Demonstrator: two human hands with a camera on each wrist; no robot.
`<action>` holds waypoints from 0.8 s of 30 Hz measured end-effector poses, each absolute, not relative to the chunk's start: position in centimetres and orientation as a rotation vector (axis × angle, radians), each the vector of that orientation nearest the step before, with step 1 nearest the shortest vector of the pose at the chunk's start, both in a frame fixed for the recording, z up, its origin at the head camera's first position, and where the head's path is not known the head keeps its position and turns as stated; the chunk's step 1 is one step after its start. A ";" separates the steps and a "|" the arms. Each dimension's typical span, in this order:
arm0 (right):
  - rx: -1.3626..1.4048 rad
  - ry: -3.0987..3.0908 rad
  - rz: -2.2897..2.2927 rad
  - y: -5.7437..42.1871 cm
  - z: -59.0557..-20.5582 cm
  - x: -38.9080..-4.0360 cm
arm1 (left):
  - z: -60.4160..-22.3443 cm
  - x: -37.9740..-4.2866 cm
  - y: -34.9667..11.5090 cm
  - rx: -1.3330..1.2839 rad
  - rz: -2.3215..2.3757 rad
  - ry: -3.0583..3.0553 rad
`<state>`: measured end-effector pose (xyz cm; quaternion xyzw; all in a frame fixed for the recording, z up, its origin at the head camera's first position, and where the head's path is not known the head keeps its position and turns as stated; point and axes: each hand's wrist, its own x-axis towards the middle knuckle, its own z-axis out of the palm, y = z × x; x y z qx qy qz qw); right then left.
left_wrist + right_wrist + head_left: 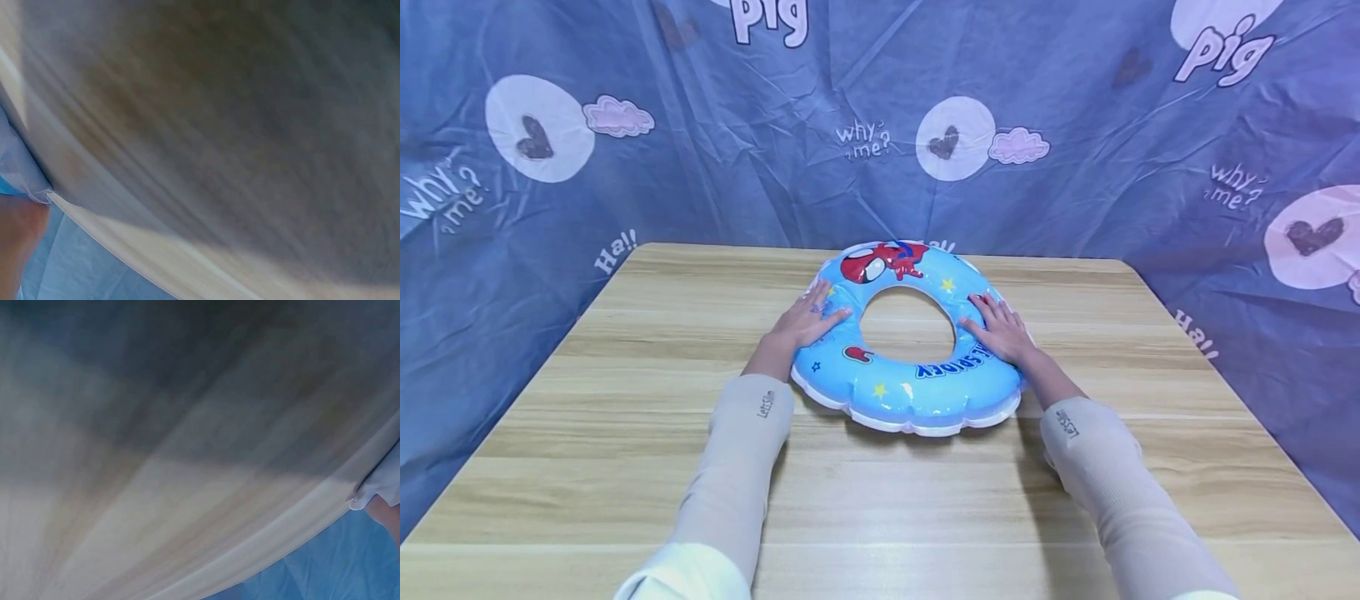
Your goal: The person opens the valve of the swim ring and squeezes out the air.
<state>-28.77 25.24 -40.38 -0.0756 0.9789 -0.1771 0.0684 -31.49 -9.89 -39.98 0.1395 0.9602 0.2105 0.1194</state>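
Observation:
A blue inflatable swim ring (917, 404) with a red cartoon figure, yellow stars and a pale underside is on the far half of the table. My left hand (805, 321) rests on its left side, fingers stretched forward and thumb pointing toward the hole. On the opposite side lies my right hand (1000, 329), fingers extended over the top and thumb near the inner edge. Only a bit of the ring's pale edge (22, 159) and part of the left hand (19, 237) enter the left wrist view. The right wrist view catches another bit of pale edge (381, 484) beside skin.
The wood-grain table (880, 508) extends toward me and to both sides of the ring. Behind it and along its sides hangs a blue printed cloth (775, 167) with hearts, clouds and lettering. Shadows darken the tabletop in both wrist views.

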 end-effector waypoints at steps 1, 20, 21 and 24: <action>-0.227 2.946 -0.530 25.3 -40.4 -28.8 | -40.0 -31.5 -9.9 0.405 0.617 2.804; -0.236 2.931 -0.458 25.3 -40.3 -28.8 | -39.8 -31.6 -9.8 0.399 0.597 2.792; -0.235 2.930 -0.458 25.3 -40.3 -28.8 | -39.8 -31.6 -9.8 0.394 0.597 2.789; -0.234 2.928 -0.451 25.3 -40.3 -28.8 | -39.8 -31.6 -9.7 0.379 0.589 2.783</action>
